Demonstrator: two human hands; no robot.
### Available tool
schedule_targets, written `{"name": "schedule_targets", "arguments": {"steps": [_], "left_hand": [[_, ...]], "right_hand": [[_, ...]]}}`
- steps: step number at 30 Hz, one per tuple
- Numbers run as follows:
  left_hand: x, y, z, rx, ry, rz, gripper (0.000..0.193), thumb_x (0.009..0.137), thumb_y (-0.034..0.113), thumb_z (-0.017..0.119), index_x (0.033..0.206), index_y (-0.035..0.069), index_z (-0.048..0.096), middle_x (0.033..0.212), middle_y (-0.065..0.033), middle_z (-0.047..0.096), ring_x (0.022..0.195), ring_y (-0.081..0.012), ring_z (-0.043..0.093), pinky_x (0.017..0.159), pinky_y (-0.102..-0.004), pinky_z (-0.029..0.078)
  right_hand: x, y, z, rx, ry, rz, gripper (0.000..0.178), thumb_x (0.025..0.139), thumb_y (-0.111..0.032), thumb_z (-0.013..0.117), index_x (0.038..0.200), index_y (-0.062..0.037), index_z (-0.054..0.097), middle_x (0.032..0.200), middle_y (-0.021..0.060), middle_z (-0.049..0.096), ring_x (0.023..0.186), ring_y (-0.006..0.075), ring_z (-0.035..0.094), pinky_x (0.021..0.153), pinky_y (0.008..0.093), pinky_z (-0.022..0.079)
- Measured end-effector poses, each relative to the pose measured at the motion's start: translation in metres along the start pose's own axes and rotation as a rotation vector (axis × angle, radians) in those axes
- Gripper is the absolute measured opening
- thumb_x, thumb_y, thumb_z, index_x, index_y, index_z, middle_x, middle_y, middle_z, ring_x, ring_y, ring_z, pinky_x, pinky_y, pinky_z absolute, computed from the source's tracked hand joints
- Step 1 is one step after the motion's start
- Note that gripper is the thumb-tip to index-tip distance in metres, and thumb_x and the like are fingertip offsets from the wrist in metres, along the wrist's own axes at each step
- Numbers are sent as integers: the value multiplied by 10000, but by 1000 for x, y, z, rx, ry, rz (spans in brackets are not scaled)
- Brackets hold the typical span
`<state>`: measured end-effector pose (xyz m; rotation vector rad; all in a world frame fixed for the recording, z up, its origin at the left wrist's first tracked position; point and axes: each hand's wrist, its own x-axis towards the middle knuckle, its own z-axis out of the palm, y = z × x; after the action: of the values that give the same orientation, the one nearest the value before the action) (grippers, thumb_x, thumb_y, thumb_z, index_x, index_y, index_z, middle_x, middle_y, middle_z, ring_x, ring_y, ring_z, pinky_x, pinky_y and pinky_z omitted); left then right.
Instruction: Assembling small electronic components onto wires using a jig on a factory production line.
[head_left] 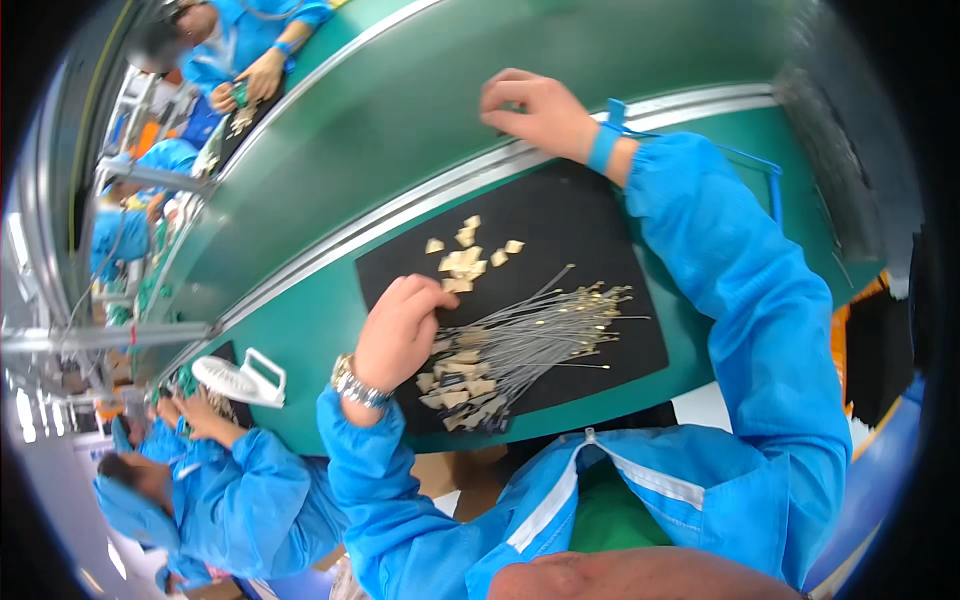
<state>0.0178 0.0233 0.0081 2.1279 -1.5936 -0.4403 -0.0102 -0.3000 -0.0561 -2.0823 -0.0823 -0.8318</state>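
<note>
My left hand (398, 335), with a metal watch on its wrist, is over the left edge of the black mat (590, 215). Its fingers are curled, and their tips lie beside a pile of small beige pieces (463, 262); whatever they may hold is hidden. Just below and right of this hand lies a bundle of thin grey cables (545, 340) with gold-coloured tips at the right and beige tabs (465, 385) at the left. Beyond the metal rail, my right hand (540, 112) hovers over the green surface, a blue band on its wrist. Thumb and bent fingers stand apart, with nothing visible between them.
A metal rail (390, 215) crosses between the mat and the far green surface (400, 110). A white object with a handle (240, 380) stands on the left. Co-workers in blue sit at the upper left and lower left. A dark grey box-like panel (825, 170) borders the right.
</note>
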Motion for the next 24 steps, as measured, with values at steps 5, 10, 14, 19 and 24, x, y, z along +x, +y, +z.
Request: {"name": "schedule_targets", "arguments": {"steps": [5,10,14,19,24], "left_hand": [[16,-26,1,25,182,-8,112,856,46,573,942,55,645,909,-109,611,903,-319,590,768,-393,492],[22,-55,5,44,589,-83,110,853,41,576,917,58,663,847,-118,653,794,-330,619,710,-397,502],[11,-80,0,114,705,-164,112,849,35,578,920,49,663,871,-117,651,811,-332,616,716,-393,501],[5,-96,2,204,726,-171,114,852,31,585,932,43,665,926,-126,645,841,-319,614,732,-377,500],[0,-16,-23,-194,752,-81,190,893,-1,573,1065,18,650,894,-101,652,798,-205,632,728,-296,499]], "right_hand": [[-3,3,-4,-29,-12,-5,101,860,-145,661,896,-53,638,1018,28,609,900,155,579,725,279,449],[-4,0,-9,58,-27,116,85,867,-129,653,883,-48,633,1020,28,608,862,149,577,711,270,446],[0,-3,-8,51,-37,108,89,872,-115,639,876,-27,626,1040,23,605,854,144,572,715,265,439],[1,-8,-7,47,-23,125,91,871,-111,636,874,-21,625,1040,27,605,853,147,575,726,265,439],[1,-6,-1,35,-62,134,92,875,-113,632,884,-22,622,1047,32,601,891,149,579,745,274,445]]}}
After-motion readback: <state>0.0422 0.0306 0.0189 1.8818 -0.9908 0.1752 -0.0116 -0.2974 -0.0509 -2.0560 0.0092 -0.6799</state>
